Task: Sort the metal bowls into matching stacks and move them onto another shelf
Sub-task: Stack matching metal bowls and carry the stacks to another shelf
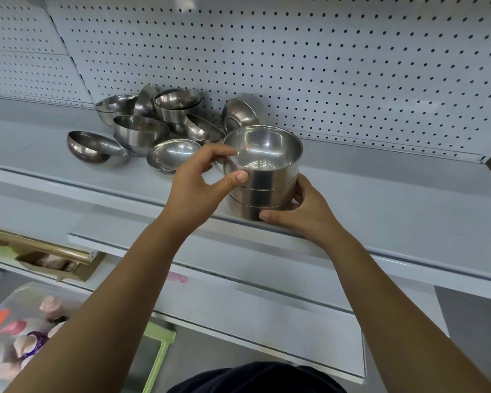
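1. A stack of three straight-sided metal bowls point(262, 177) sits nested and upright, open ends up, over the front part of the white shelf point(380, 188). Whether its base rests on the shelf or is lifted just off it cannot be told.
2. The left hand point(199, 180) pinches the top bowl of the stack. Its thumb presses on the outer wall just under the rim and its fingertips are at the rim on the far-left side.
3. The right hand point(304, 214) grips the bottom bowl from the right, with the thumb across the front of its wall and the fingers curled round behind it.
4. The two hands are on opposite sides of the stack, the left higher and the right lower.
5. Behind and to the left, a loose pile of metal bowls point(153, 129) lies on the same shelf. Some are upright, some tilted, and a few are nested.
6. One rounded bowl point(94, 148) lies tipped at the pile's left edge. Another bowl on its side point(240, 113) leans against the pegboard back panel point(323, 66), just behind the stack.
7. Below, a lower shelf point(238, 307) juts out. At the lower left are an open cardboard box point(82, 272), a clear bag of pale items point(20, 330) and a green plastic piece point(160, 353).
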Demonstrator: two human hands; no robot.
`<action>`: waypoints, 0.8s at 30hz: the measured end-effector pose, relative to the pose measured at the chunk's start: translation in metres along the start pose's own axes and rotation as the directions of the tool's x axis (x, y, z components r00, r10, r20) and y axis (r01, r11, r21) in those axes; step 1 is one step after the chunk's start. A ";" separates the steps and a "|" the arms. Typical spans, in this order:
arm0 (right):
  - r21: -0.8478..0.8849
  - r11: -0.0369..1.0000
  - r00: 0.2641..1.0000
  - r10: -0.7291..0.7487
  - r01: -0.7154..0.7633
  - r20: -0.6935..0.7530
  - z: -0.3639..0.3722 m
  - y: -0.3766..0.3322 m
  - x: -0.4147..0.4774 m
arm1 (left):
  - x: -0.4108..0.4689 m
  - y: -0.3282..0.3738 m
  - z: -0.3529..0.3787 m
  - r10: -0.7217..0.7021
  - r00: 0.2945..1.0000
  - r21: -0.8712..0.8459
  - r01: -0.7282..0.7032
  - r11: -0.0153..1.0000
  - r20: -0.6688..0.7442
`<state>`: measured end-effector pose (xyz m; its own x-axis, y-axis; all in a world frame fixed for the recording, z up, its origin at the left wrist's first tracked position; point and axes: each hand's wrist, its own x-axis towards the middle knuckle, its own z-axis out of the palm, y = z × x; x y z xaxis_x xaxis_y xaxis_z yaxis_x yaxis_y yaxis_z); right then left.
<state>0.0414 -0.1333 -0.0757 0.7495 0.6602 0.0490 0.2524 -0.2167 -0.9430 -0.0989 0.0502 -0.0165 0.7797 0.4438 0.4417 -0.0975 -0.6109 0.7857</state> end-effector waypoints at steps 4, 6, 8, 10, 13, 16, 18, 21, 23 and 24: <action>-0.005 1.000 1.000 0.006 -0.006 -0.001 0.000 -0.001 -0.001 | -0.001 -0.002 -0.003 -0.077 0.995 -0.074 0.082 0.994 0.061; -0.005 1.000 1.000 0.005 -0.005 -0.001 0.000 -0.003 -0.001 | -0.001 -0.005 -0.003 -0.145 0.984 -0.171 0.162 0.972 0.105; -0.003 1.000 1.000 0.010 -0.010 0.001 0.000 -0.003 -0.002 | -0.002 -0.007 0.000 -0.174 0.973 -0.260 0.209 0.943 0.151; -0.004 1.000 1.000 0.010 -0.010 -0.003 0.000 -0.004 -0.005 | -0.004 -0.006 0.003 -0.161 0.971 -0.291 0.208 0.934 0.177; 0.000 1.000 1.000 0.014 -0.014 -0.023 -0.004 -0.003 -0.014 | -0.007 -0.004 0.007 -0.162 0.969 -0.320 0.216 0.923 0.188; 0.003 0.999 0.997 0.035 -0.035 -0.067 -0.012 -0.005 -0.030 | -0.008 -0.001 0.015 -0.148 0.965 -0.346 0.218 0.913 0.218; 0.008 0.999 0.993 0.042 -0.042 -0.109 -0.020 -0.003 -0.042 | -0.009 0.004 0.024 -0.131 0.960 -0.362 0.217 0.906 0.248; 0.015 0.998 0.981 0.065 -0.063 -0.182 -0.038 0.002 -0.061 | -0.009 0.015 0.042 -0.108 0.951 -0.392 0.221 0.893 0.290; 0.016 0.997 0.971 0.078 -0.077 -0.227 -0.052 0.004 -0.073 | -0.008 0.025 0.057 -0.079 0.944 -0.410 0.214 0.887 0.321; 0.012 0.996 0.965 0.083 -0.083 -0.247 -0.060 0.005 -0.080 | -0.007 0.030 0.065 -0.060 0.939 -0.417 0.207 0.885 0.339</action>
<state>0.0195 -0.2300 -0.0648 0.8959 0.4414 0.0502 0.1824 -0.2624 -0.9476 -0.0670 -0.0132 -0.0240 0.9476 0.2309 0.2208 -0.1826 -0.1756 0.9674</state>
